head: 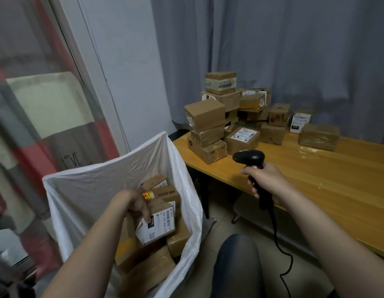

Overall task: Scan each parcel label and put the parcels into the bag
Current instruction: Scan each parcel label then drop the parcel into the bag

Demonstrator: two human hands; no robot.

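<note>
The step in hand looks like the drop-off. The left hand (pixel 136 204) reaches down into the white plastic bag (pixel 83 190) and grips a small cardboard parcel (pixel 156 208) by its upper edge, with the fingers curled over the top. The parcel hangs tilted just above the other boxes in the bag (pixel 165 193) and appears about to be let go.

The right hand (pixel 265 179) wraps around the grip of a black handheld barcode scanner (pixel 249 158). It holds the scanner over the near edge of the wooden counter (pixel 316 179), with the scanner's cable (pixel 279 244) trailing down toward the floor.

The held parcel is a brown box with a white shipping label (pixel 162 226) across its upturned face. The barcode and print are visible but too small to read.

Next, the left hand would need to release the parcel and cross to the stack of parcels (pixel 219 117) at the far corner of the counter. The labelled box (pixel 242 139) at the front of the stack is the easiest pick, because its sticker already faces up toward the scanner. Many parcels are left, so the task is perhaps midway.
</note>
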